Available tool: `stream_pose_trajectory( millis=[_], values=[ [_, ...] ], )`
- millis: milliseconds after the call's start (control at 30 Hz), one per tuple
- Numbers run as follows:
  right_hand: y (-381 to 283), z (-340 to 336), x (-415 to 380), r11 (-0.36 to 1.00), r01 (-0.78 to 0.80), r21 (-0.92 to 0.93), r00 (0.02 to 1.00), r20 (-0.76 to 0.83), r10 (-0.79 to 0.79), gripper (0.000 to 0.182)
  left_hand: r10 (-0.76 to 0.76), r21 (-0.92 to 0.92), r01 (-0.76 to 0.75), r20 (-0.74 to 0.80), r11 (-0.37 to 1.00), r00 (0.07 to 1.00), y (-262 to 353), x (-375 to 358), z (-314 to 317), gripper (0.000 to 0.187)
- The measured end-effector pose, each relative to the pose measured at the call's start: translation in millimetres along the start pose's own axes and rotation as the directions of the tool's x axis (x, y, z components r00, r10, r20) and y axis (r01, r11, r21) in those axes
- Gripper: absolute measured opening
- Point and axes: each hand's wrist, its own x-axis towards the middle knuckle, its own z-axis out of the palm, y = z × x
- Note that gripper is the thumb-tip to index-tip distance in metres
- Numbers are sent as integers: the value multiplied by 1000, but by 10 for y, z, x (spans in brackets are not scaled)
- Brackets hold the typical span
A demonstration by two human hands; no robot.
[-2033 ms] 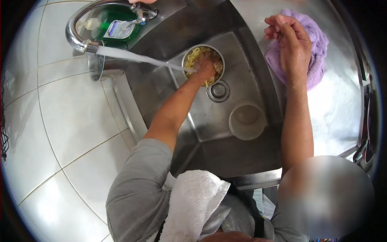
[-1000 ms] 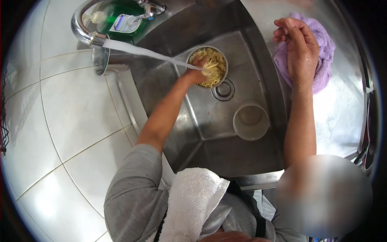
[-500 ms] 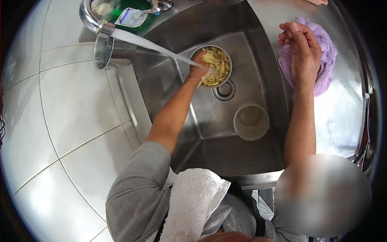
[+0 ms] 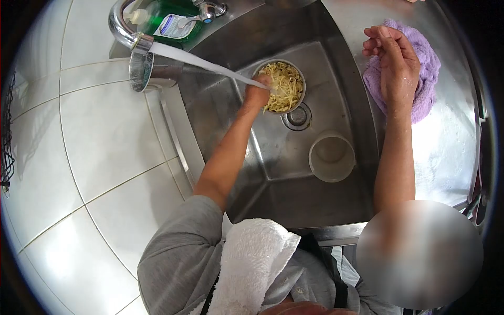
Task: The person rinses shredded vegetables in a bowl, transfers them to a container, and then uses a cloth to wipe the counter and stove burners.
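Observation:
Pale yellow shreds [image 4: 286,86] fill a round metal bowl [image 4: 303,94] standing in the sink beside the drain. My left hand [image 4: 257,95] is at the bowl's left rim, right where the water stream [image 4: 205,65] lands. Its fingers reach toward the shreds, but splashing water and the hand's own back hide most of them. My right hand [image 4: 397,68] is wet and holds nothing; its fingers are loosely bent and apart. It is raised over a crumpled purple towel [image 4: 426,68] on the steel counter.
A translucent round container [image 4: 332,157] stands in the steel sink [image 4: 294,202] near its right wall. The running faucet [image 4: 122,23] arches in from the upper left, beside a green soap bottle [image 4: 173,26]. White tiles [image 4: 115,126] line the left side.
My left hand has drawn back from among the shreds to the bowl's left rim. My right hand keeps its pose over the towel. The whole view has shifted slightly.

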Motion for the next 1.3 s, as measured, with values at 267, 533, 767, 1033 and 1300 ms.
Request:
stream_pose_trajectory(
  millis=[267,533,767,1033,1300],
  values=[
    [33,-44,12,999,2,-47,999,34,-1,22,-99,-88,81,-233,993,967,262,-185,103,12],
    [-16,30,21,1000,-29,6,1000,9,29,15,-83,-148,38,-308,988,948,77,-83,51,9],
    [9,1,-5,998,15,-62,1000,-2,-15,22,-353,-737,156,-118,657,928,-14,-2,-77,20],
    [-66,36,7,999,-11,38,1000,-3,11,18,-443,-917,257,103,305,891,740,-107,-681,16],
    [-673,-60,-66,813,187,-552,975,2,-223,28,89,-256,-67,74,964,993,1706,-1926,-127,18]
  ],
)
